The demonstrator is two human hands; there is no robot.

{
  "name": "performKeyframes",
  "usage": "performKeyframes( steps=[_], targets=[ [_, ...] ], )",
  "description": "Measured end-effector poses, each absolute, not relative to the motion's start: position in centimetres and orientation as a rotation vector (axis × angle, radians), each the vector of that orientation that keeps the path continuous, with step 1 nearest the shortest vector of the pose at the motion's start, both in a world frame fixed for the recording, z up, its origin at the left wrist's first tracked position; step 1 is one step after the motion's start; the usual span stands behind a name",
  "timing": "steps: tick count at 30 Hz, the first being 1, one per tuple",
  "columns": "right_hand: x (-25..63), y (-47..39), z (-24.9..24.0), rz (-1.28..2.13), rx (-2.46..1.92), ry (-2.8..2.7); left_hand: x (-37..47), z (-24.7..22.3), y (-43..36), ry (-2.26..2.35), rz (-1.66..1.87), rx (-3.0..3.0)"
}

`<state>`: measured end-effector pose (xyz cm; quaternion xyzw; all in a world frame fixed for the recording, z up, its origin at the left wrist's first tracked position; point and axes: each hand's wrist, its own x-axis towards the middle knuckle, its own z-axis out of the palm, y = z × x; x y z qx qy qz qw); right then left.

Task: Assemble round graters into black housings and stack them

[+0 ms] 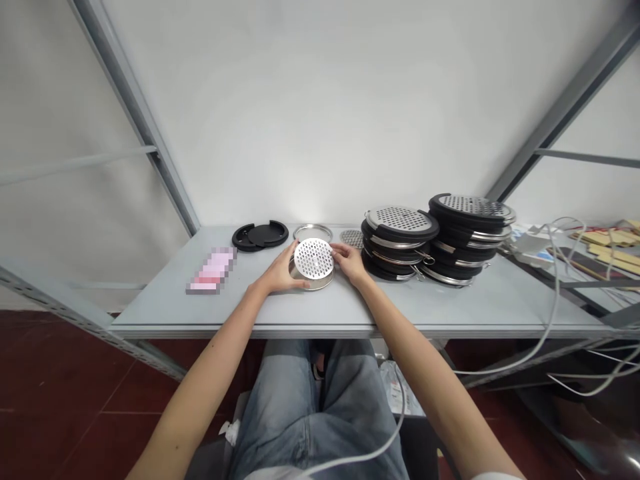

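Observation:
A round perforated metal disc [314, 259] is tilted over a shallow round metal dish [323, 284] on the table in front of me. My left hand [281, 272] curls round the left side of the dish, thumb along its near edge. With fingertips closed, my right hand [351, 261] pinches the disc's right edge. Behind the dish lies a round metal lid or tray [313, 232]. Another perforated disc [352, 238] lies flat just beyond my right hand. To the left are black ring-shaped parts [261, 235].
Two stacks of black-rimmed round metal units, a nearer stack [400, 240] and a taller stack [470, 237], stand on the right. A blurred pink object [213, 270] lies at left on the grey table [200, 313]. A white cable [553, 300] hangs over the right front edge.

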<state>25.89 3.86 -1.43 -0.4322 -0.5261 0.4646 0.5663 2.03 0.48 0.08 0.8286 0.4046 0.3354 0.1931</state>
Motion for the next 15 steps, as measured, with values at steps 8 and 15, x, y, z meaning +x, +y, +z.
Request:
performKeyframes(
  steps=[8,15],
  targets=[
    [25.90,4.33,-2.09,1.003,-1.011,-1.393,2.09,0.60,-0.22,1.114,0.770,2.385],
    [25.76,3.91,-1.71,0.892,-1.146,-1.492,2.17,0.80,-0.46,1.141,0.728,2.404]
  ],
)
